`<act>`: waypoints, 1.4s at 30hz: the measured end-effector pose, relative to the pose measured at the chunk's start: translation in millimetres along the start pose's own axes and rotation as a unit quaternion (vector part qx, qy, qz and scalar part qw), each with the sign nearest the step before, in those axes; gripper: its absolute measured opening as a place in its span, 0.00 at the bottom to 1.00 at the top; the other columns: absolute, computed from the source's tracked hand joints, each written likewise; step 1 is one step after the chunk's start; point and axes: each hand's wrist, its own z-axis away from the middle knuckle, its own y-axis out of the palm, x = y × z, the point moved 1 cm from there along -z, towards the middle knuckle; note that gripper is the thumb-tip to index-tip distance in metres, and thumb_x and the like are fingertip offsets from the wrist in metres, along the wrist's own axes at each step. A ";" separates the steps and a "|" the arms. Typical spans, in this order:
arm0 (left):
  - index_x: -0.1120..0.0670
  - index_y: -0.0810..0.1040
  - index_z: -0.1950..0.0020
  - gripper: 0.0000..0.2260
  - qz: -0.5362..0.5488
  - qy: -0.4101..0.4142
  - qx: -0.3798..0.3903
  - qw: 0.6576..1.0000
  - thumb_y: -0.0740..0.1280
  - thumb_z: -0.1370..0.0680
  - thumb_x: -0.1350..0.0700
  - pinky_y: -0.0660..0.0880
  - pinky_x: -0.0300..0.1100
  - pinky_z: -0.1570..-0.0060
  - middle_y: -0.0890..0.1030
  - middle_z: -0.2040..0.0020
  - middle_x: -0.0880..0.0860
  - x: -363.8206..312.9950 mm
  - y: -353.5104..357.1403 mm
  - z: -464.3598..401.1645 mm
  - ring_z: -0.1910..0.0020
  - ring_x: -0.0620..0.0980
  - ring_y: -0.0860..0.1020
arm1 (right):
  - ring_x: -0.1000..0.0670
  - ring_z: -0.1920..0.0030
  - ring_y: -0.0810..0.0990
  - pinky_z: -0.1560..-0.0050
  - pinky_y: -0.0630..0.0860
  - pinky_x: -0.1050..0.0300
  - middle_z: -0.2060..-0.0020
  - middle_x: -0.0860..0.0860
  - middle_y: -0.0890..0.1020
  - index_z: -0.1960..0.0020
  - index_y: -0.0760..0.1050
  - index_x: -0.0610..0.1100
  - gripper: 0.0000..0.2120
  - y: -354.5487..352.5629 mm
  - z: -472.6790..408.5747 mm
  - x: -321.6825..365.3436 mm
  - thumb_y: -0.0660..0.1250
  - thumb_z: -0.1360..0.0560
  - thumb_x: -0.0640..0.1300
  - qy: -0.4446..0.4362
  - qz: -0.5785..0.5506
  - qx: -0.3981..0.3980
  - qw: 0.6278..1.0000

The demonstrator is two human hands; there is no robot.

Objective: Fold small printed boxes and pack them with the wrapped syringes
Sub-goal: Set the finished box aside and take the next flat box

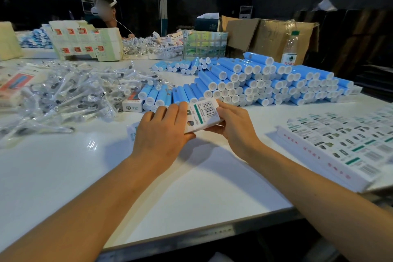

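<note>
Both hands hold one small printed box (203, 116) just above the white table (63, 176): the left hand (161, 132) wraps its fingers (170, 110) over the near end, and the right hand (236, 125) grips the far side with its fingers curled under it. The box is white, with a black barcode and a green stripe on its upper face, and looks folded into shape. Behind it lie blue tubes (265, 83) stacked too many to count, a heap of clear-wrapped syringes (63, 91) at left, one stack of flat box blanks (340, 144) at right, and one water bottle (289, 49).
</note>
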 end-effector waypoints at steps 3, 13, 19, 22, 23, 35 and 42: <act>0.65 0.75 0.38 0.32 0.002 -0.006 0.008 1.000 0.75 0.33 0.45 0.74 0.49 0.64 0.80 0.51 0.61 -2.4 -0.1 -1.0 0.58 0.60 0.79 | 0.48 0.50 0.81 0.53 0.81 0.56 0.50 0.45 0.82 0.36 0.73 0.43 0.19 1.7 1.4 0.1 0.49 0.21 0.36 -0.011 0.014 0.006 1.000; 0.65 0.75 0.38 0.32 -0.003 -0.017 0.024 1.000 0.74 0.32 0.44 0.74 0.48 0.65 0.80 0.52 0.60 -4.4 -2.4 -1.3 0.58 0.60 0.79 | 0.48 0.40 0.75 0.44 0.78 0.50 0.36 0.47 0.75 0.26 0.63 0.45 0.21 4.8 7.5 -6.8 0.54 0.19 0.41 -0.068 0.228 -0.001 0.971; 0.65 0.74 0.37 0.31 -0.014 -0.034 0.009 0.999 0.72 0.31 0.43 0.73 0.49 0.64 0.80 0.51 0.60 -0.6 -2.0 -0.9 0.57 0.60 0.78 | 0.53 0.54 0.78 0.58 0.75 0.61 0.52 0.49 0.81 0.56 0.78 0.50 0.06 1.1 6.9 3.1 0.65 0.24 0.41 -0.094 0.181 -0.105 0.973; 0.65 0.76 0.39 0.32 -0.017 -0.025 0.005 1.000 0.74 0.33 0.44 0.73 0.48 0.65 0.80 0.53 0.60 -1.4 -1.2 -0.6 0.59 0.60 0.79 | 0.54 0.61 0.75 0.63 0.71 0.68 0.59 0.49 0.80 0.60 0.77 0.48 0.06 0.1 6.5 2.0 0.67 0.26 0.39 -0.111 0.206 -0.129 0.964; 0.65 0.76 0.40 0.32 -0.019 -0.023 0.003 1.000 0.75 0.34 0.44 0.73 0.47 0.66 0.80 0.54 0.60 -2.1 -0.8 -0.6 0.60 0.60 0.79 | 0.55 0.61 0.74 0.63 0.70 0.69 0.60 0.49 0.79 0.60 0.76 0.46 0.06 0.9 6.8 1.1 0.68 0.26 0.39 -0.123 0.231 -0.131 0.956; 0.64 0.75 0.38 0.33 -0.039 -0.016 0.023 0.999 0.74 0.33 0.42 0.72 0.46 0.65 0.80 0.52 0.59 -6.8 -2.7 -0.1 0.58 0.57 0.78 | 0.57 0.64 0.71 0.63 0.66 0.72 0.64 0.52 0.73 0.59 0.78 0.41 0.04 2.1 10.3 0.2 0.68 0.26 0.35 -0.188 0.295 -0.128 0.928; 0.66 0.76 0.41 0.33 -0.003 0.004 0.000 1.000 0.77 0.35 0.45 0.73 0.46 0.67 0.80 0.53 0.60 -3.6 -3.9 0.3 0.60 0.59 0.79 | 0.56 0.65 0.70 0.64 0.66 0.69 0.66 0.54 0.74 0.61 0.74 0.43 0.07 1.8 12.1 -0.1 0.66 0.26 0.34 -0.193 0.274 -0.111 0.936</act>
